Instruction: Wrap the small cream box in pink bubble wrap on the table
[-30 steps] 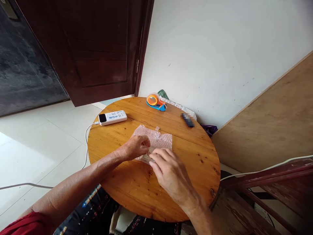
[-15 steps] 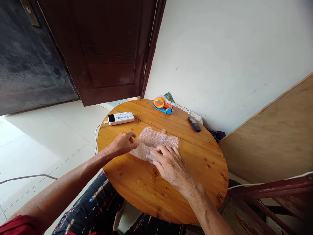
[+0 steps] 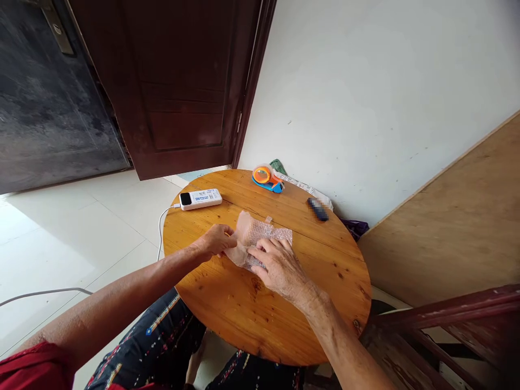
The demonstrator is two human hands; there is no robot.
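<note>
A sheet of bubble wrap (image 3: 255,230), pinkish and see-through, lies partly folded on the round wooden table (image 3: 227,303). My left hand (image 3: 219,240) pinches its left edge between thumb and fingers, lifting that edge a little. My right hand (image 3: 280,268) rests flat on the wrap's right part, fingers spread and pressing it down. A small clear piece of tape (image 3: 268,220) sticks up at the far edge. Whether anything is inside the folds I cannot tell.
Farther back on the table stand an orange and blue tape dispenser (image 3: 267,179) and a dark, blurred-out object (image 3: 317,209). A white device (image 3: 200,199) with a cable (image 3: 160,233) lies at the left. Behind the table is a white wall (image 3: 365,97).
My left hand has moved slightly right and closed on the wrap's left edge, raising it. My right hand stays on the wrap. The view has shifted a little.
</note>
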